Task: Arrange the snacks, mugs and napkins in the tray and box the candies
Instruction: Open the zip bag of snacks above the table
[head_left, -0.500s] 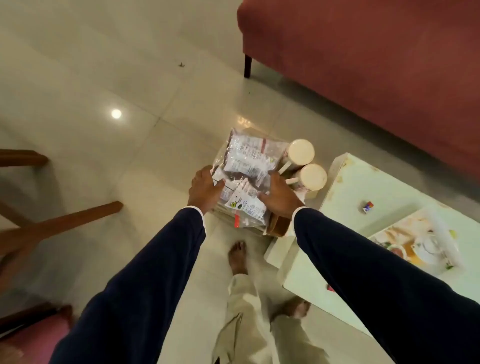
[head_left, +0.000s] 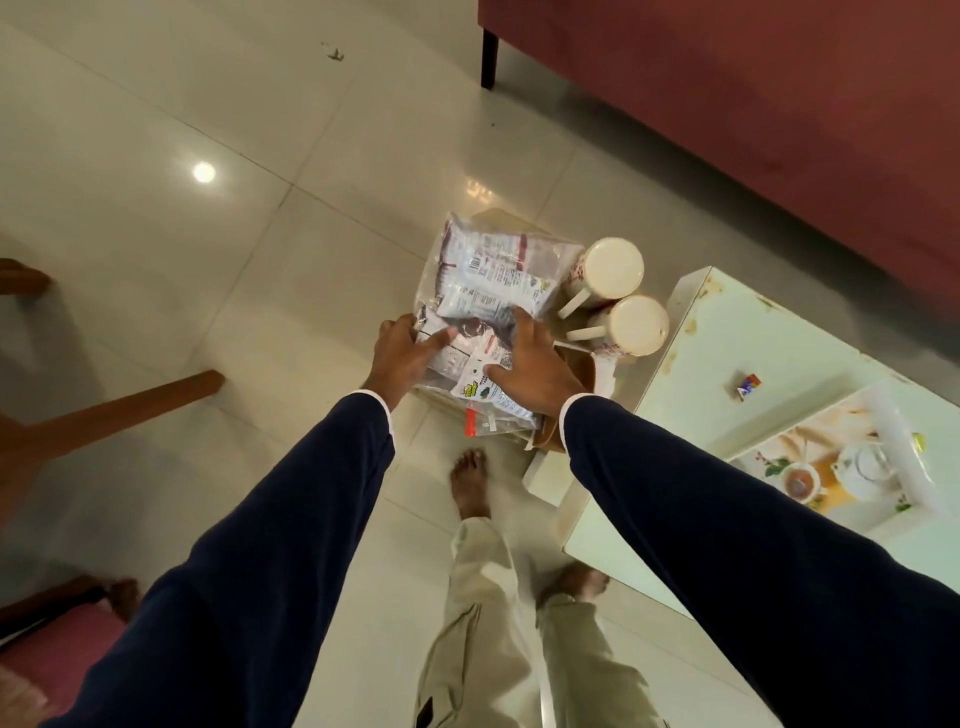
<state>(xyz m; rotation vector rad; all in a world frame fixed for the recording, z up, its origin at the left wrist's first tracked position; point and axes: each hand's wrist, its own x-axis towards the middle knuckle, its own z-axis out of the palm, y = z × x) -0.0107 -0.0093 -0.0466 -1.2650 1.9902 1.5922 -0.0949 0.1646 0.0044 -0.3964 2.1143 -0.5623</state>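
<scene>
A stack of clear and white snack packets (head_left: 491, 275) lies on a brown tray (head_left: 577, 370) that hangs over the floor by the table's left end. Two cream mugs (head_left: 615, 267) (head_left: 641, 325) stand upside down at the tray's right side, handles pointing left. My left hand (head_left: 402, 358) grips the stack's near left edge, thumb on top. My right hand (head_left: 532, 364) lies spread over the near packets and presses on them. White napkin edges (head_left: 605, 371) stick out by the near mug. A small wrapped candy (head_left: 748, 385) lies on the table.
A pale green table (head_left: 654, 519) stands at right with a tea-print box (head_left: 831, 467) on it. A red sofa (head_left: 727, 104) fills the upper right. Wooden chair legs (head_left: 130, 405) reach in from the left. My bare feet (head_left: 470, 483) stand on the glossy tile floor.
My right hand has slid a little further left over the packets, and my left thumb now reaches onto them. The tray and mugs have hardly moved.
</scene>
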